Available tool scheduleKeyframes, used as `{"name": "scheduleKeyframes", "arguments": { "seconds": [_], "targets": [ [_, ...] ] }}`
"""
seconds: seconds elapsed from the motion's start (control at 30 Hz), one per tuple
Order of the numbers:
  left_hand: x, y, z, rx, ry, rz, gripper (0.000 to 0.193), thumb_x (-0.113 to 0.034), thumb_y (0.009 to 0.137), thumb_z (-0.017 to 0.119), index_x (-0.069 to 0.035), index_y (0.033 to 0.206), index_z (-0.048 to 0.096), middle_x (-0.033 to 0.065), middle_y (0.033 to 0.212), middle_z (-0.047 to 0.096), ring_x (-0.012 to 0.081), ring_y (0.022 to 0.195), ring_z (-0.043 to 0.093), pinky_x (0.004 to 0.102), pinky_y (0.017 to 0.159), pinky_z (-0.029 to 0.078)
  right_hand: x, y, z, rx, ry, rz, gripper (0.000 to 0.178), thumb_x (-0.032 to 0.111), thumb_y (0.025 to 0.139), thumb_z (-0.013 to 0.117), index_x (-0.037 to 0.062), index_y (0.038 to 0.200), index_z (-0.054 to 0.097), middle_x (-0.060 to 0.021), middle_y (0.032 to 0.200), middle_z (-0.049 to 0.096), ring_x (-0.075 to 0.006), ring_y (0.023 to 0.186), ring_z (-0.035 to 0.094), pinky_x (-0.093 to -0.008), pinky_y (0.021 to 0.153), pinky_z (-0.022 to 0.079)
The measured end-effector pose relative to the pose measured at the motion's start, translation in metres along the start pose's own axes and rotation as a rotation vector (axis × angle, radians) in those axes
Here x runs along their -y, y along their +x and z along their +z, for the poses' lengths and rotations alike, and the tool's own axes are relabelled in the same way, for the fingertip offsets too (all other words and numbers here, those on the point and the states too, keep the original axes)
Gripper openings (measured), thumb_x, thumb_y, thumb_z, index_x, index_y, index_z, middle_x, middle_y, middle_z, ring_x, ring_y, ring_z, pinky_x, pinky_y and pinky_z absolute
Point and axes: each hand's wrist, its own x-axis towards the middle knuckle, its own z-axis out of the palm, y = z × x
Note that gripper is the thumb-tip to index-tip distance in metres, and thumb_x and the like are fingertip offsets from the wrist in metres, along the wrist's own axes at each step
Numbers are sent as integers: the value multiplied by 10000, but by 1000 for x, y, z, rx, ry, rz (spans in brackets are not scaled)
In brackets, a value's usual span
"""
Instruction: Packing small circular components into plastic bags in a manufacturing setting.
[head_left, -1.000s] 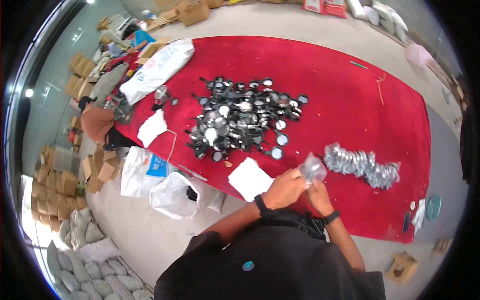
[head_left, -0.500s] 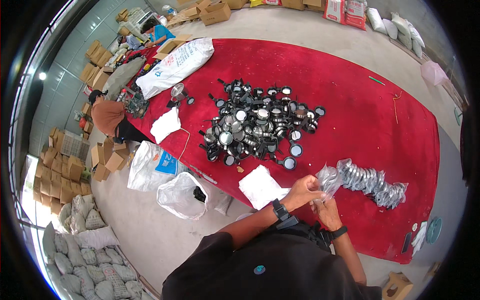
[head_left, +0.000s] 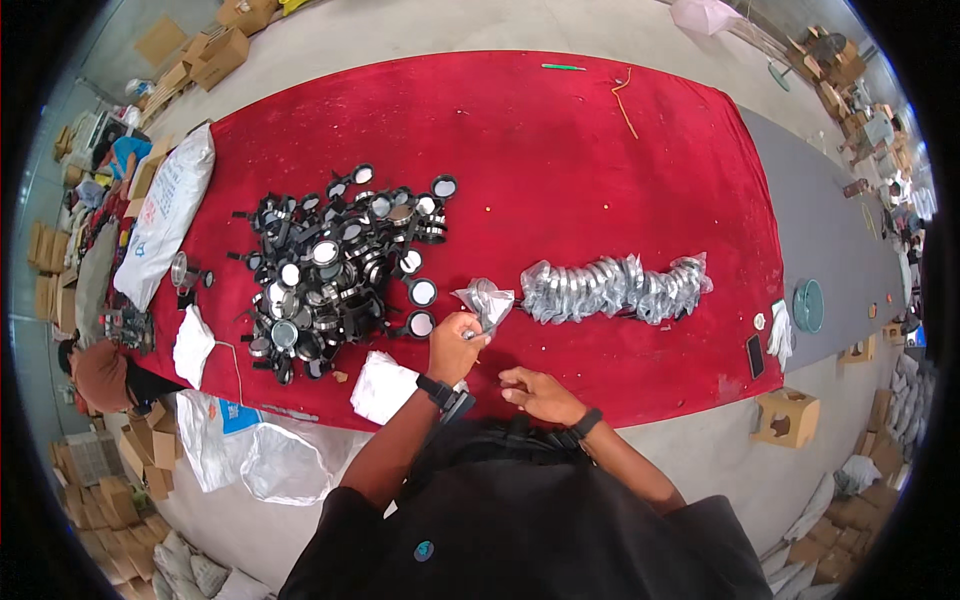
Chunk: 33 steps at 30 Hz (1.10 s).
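Observation:
My left hand (head_left: 457,345) is closed on a clear plastic bag (head_left: 487,300) with a shiny metal piece in it, held just above the red cloth. Its exact kind is hidden by the crumpled film. To the right of the bag lies a row of similar bagged round metal pieces (head_left: 610,288), packed close together. My right hand (head_left: 542,395) hovers near the table's front edge, fingers loosely bent and apart, holding nothing. Left of my hands is a heap of small round metal-rimmed pieces with black handles (head_left: 335,270). A stack of white plastic bags (head_left: 385,388) lies beside my left wrist.
The red-covered table (head_left: 560,150) bears a green pen (head_left: 563,67), a yellow string (head_left: 625,105), a phone (head_left: 755,356) and white gloves (head_left: 780,335). A large white sack (head_left: 170,220) lies at the left end, near a person in brown (head_left: 102,376). Open sacks (head_left: 285,465) stand below.
My view has swung to the right. My hands have parted: the left keeps the bagged piece near the row's left end, while the right has let go and drawn back toward me.

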Motion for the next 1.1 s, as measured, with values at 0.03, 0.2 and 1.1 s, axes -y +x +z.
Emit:
{"name": "scheduleKeyframes", "arguments": {
  "seconds": [0.03,0.2,1.1],
  "targets": [
    [-2,13,9,-19,203,118,242,48,744,821,-40,893,651,109,1011,725,231,915,703,350,801,558,-10,-6,-11,-21,4,10,431,218,1004,663,-34,1347,599,-215,1289,688,-311,1190,673,-406,1022,518],
    [34,89,41,-7,541,295,122,51,795,624,-40,874,645,177,992,688,414,923,676,465,781,550,-73,-31,-43,-125,67,167,391,239,1003,674,-10,1302,642,-194,1246,716,-290,1166,687,-402,992,531],
    [-3,216,-128,-194,1184,-197,359,-358,880,780,-48,1058,745,189,1063,723,370,997,730,477,859,588,-71,13,-74,-147,214,276,299,143,996,657,-44,1230,651,-86,980,731,-148,854,695,-295,717,558]
  ]
}}
